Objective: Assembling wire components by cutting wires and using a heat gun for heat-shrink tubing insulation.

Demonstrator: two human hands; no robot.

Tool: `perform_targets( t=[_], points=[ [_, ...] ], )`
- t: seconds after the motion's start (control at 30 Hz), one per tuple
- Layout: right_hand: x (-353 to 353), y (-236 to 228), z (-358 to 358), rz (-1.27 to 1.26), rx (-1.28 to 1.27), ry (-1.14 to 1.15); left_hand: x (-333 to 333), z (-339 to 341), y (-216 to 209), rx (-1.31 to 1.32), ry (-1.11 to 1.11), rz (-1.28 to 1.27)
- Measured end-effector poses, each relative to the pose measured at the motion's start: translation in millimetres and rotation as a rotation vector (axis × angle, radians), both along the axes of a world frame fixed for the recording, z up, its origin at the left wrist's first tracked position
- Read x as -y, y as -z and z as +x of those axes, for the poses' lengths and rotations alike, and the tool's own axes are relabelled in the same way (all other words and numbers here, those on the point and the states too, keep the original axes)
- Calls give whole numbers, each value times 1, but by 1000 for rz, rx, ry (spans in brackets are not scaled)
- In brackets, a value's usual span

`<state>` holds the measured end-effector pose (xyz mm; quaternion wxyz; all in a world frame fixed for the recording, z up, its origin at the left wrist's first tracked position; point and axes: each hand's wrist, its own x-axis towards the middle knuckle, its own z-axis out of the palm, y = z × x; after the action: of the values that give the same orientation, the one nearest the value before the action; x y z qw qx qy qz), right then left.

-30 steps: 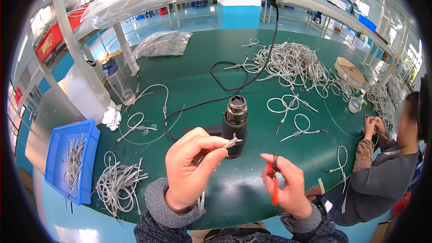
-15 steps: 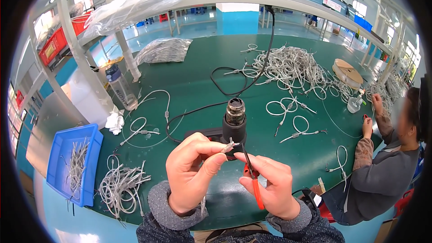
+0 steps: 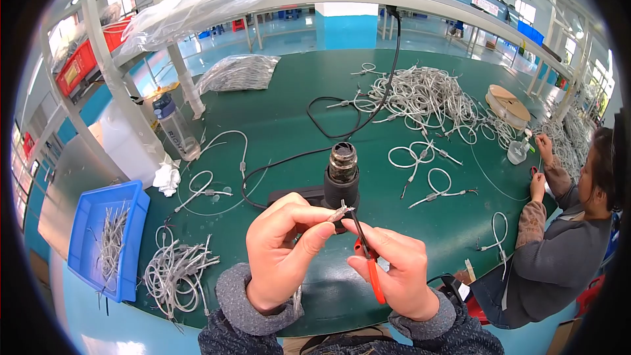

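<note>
My left hand point(image 3: 281, 250) pinches a grey cable point(image 3: 339, 213) near its stripped end, where short strands stick out between thumb and forefinger. Part of the same cable hangs below the wrist. In my right hand point(image 3: 397, 260) is a pair of scissors with red handles point(image 3: 374, 276). Their dark blades point(image 3: 359, 225) point up and lean toward the cable end; whether they touch it I cannot tell. Just behind both hands a black heat gun point(image 3: 342, 181) stands with its metal nozzle upward, its lower part partly hidden by my fingers.
A blue bin point(image 3: 75, 236) holding cables stands at the left, beside a cable bundle point(image 3: 172, 276). A bottle point(image 3: 176, 128) sits farther back. One big cable heap point(image 3: 427, 95) and a spool point(image 3: 508, 106) lie at the far right. A co-worker point(image 3: 559, 250) sits at the right edge.
My left hand and the cable end have shifted slightly right, closer to the scissor blades. My right hand has barely moved. The co-worker's raised hand moved a little left.
</note>
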<state>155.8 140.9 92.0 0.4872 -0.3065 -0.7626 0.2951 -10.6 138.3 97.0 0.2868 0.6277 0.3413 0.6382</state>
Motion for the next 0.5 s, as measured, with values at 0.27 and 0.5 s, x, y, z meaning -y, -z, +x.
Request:
perform_targets(
  t=[0.27,0.5],
  points=[
    [-1,2,-1,17,-10,9,-1,-1,1,-38,-10,-3],
    [-1,1,0,23,11,20,-1,-2,0,-84,-39,20]
  ],
)
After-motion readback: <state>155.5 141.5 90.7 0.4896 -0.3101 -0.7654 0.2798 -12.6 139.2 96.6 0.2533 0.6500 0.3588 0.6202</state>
